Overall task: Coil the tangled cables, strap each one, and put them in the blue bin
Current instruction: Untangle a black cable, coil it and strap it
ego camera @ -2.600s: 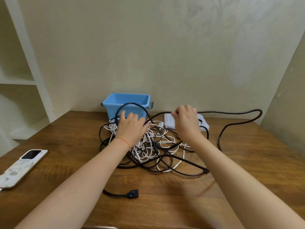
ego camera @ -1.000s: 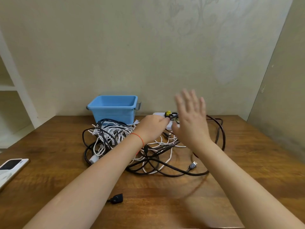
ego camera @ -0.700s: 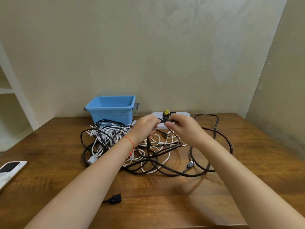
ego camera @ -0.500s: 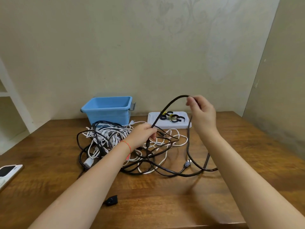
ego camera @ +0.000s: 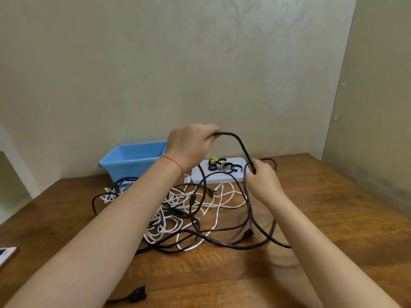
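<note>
nearest, a black plug end is lying loose on the wooden counter, likely a tail of the tangled cables, which are sprawling black and white across the middle. above the heap, the right hand is pinching a black cable low, while the left hand is gripping the same cable higher, fingers curled round it; the stretch between them is arching up, seemingly so it is pulling free of the knot before coiling. beyond, straps are waiting on a white tray within reach. the blue bin is sitting at the back-left against the wall, open to receive finished coils.
</note>
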Demonstrator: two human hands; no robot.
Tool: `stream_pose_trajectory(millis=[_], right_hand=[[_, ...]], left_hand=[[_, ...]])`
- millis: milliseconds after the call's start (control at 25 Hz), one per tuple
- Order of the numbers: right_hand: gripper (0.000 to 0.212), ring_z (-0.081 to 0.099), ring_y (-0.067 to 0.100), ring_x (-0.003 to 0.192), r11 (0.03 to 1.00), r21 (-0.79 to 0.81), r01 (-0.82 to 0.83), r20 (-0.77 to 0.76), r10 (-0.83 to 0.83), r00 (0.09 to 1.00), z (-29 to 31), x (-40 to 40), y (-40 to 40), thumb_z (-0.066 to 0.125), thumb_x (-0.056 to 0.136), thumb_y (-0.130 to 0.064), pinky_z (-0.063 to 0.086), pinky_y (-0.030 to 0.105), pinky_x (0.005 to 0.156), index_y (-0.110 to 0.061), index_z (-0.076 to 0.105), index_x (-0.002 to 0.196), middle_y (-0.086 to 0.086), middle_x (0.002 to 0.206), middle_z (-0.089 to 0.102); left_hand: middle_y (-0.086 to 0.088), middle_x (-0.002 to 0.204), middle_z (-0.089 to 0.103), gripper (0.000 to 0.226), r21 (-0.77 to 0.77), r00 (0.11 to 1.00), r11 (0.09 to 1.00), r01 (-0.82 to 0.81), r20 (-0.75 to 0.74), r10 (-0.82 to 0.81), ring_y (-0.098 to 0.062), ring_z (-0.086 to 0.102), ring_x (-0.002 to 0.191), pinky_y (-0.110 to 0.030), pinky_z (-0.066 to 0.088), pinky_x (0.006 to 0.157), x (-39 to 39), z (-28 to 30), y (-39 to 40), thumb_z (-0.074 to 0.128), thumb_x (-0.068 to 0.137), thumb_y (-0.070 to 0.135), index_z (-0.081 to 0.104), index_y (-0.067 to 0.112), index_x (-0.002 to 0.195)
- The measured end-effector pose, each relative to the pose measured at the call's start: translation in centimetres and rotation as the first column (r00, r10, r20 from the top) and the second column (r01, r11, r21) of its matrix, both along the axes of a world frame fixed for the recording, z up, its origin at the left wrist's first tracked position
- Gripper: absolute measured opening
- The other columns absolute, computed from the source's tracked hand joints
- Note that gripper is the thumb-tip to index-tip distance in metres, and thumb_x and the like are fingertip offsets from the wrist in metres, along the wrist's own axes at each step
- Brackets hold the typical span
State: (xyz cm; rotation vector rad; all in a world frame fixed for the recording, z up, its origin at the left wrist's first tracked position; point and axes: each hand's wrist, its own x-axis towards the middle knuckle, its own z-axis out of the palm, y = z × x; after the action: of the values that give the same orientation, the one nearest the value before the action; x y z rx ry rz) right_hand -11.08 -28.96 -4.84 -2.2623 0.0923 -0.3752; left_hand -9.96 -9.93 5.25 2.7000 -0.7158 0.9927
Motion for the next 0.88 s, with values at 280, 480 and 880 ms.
stream_pose_trajectory(millis=[280, 480, 880], right_hand=[[0.057, 0.043, 0.025, 0.128, 0.868, -0.467, -0.170, 0.258, 0.317, 0.912, 1.5, -1.8, 3.5, 0.060, 0.085, -0.017, 0.018, 0.041, 0.116, -0.018, 0.041, 0.139, 0.001, 0.130, 0.053], [0.043, 0.047, 0.023, 0.101, 0.710, -0.704, 0.034, 0.199, 0.150, 0.968, 0.7, -1.5, 2.5, 0.041, 0.096, -0.060, 0.029, 0.039, 0.094, -0.020, 0.051, 0.106, -0.004, 0.097, 0.050], [0.013, 0.061, 0.027, 0.080, 0.599, -0.796, 0.085, 0.204, 0.133, 0.970, 0.2, -1.1, 2.3, 0.062, 0.085, -0.016, 0.034, 0.034, 0.071, -0.020, 0.050, 0.081, 0.003, 0.082, 0.066]], left_hand=[[-0.009, 0.113, 0.068, 0.026, 0.332, 0.960, 0.943, -0.036, -0.249, 0.124, -0.033, 0.063, 0.104, -0.033, 0.037, 0.069, -1.5, -4.6, -2.4, 0.046, 0.099, 0.028, 0.060, 0.018, 0.119], [0.000, 0.080, 0.060, 0.013, 0.281, 0.952, 0.958, -0.057, -0.274, 0.137, -0.027, 0.058, 0.081, -0.030, 0.032, 0.060, -0.6, -6.0, 2.0, 0.053, 0.090, 0.034, 0.053, 0.022, 0.083], [-0.009, 0.107, 0.067, 0.034, 0.546, 0.914, 0.815, -0.193, -0.202, 0.352, -0.029, 0.064, 0.097, -0.033, 0.044, 0.067, -0.1, -7.1, 2.9, 0.035, 0.104, 0.027, 0.059, 0.028, 0.128]])
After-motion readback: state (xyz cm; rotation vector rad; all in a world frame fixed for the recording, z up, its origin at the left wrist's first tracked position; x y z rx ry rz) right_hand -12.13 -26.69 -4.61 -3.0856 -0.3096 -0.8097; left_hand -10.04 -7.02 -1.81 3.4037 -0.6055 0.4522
